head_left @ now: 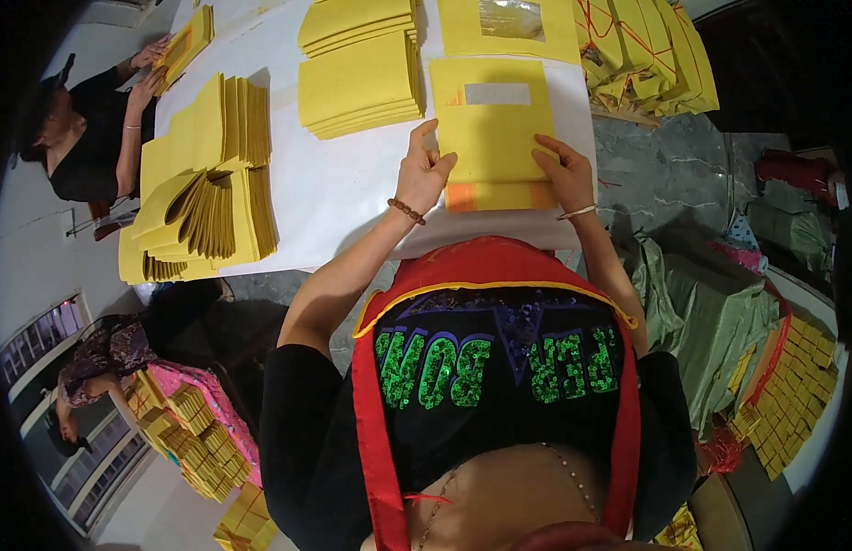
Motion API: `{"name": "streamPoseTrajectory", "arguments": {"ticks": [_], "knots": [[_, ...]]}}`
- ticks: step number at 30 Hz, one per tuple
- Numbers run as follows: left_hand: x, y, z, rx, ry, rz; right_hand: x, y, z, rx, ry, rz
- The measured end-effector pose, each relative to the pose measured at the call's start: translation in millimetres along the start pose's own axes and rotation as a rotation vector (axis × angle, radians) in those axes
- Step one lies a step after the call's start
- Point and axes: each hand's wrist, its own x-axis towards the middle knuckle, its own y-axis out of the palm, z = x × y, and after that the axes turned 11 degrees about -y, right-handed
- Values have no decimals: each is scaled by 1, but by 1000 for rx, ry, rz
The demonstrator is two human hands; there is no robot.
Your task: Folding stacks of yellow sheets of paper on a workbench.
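Note:
On the white-covered table, right in front of me, lies a yellow paper stack (492, 138) with a silvery rectangle near its top and an orange strip at its lower edge. My left hand (426, 173) grips its left side, with the index finger extended along the edge and the thumb at the paper. At the opposite side my right hand (568, 174) holds the edge between thumb and fingers. Fingers under the paper are hidden. Just beyond lies another yellow sheet (463, 41) with a larger silver patch.
Folded yellow paper piles (357, 92) stand left of centre, with fanned bundles (206, 184) farther left. Across the table a person (86, 138) handles a yellow pad (187, 41). Tied yellow bundles (646, 55) sit far right; green sacks (701, 312) stand on the floor.

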Motion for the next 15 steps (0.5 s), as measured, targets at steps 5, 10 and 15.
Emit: {"name": "streamPoseTrajectory", "arguments": {"ticks": [5,10,15], "knots": [[0,-5,-6,354,104,-61,1,-1,1,-103,36,13],[-15,1,-37,818,534,-253,-1,0,9,-78,27,-10],[-1,35,-44,995,927,-97,-2,3,5,-95,15,-18]]}}
